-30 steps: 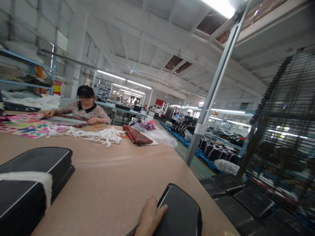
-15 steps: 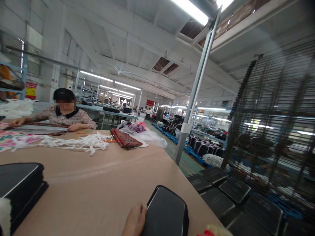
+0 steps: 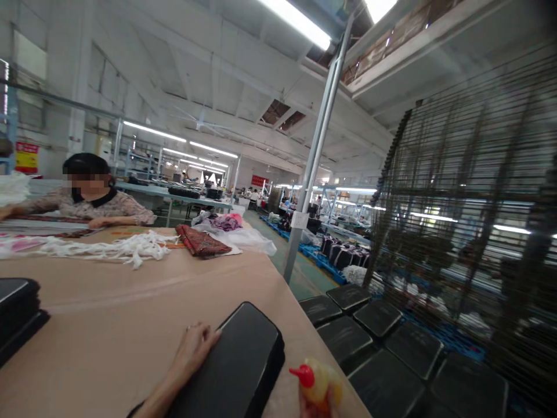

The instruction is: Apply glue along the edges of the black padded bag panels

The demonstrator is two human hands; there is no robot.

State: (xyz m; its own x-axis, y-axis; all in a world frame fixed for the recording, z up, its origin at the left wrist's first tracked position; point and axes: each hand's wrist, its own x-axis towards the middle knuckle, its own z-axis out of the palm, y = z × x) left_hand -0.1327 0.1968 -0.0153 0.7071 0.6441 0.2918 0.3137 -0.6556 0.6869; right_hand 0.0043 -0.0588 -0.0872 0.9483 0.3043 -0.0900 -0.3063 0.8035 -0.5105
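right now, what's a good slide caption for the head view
At a tan worktable: left hand at the edge of a black panel, right hand holding a red-tipped bottle.

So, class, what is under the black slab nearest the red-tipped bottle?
The brown tabletop shows beside the black slab; whatever lies directly beneath is covered and cannot be seen.

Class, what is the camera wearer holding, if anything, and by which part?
The right hand holds the bottle by its lower body; the left hand touches the black panel.
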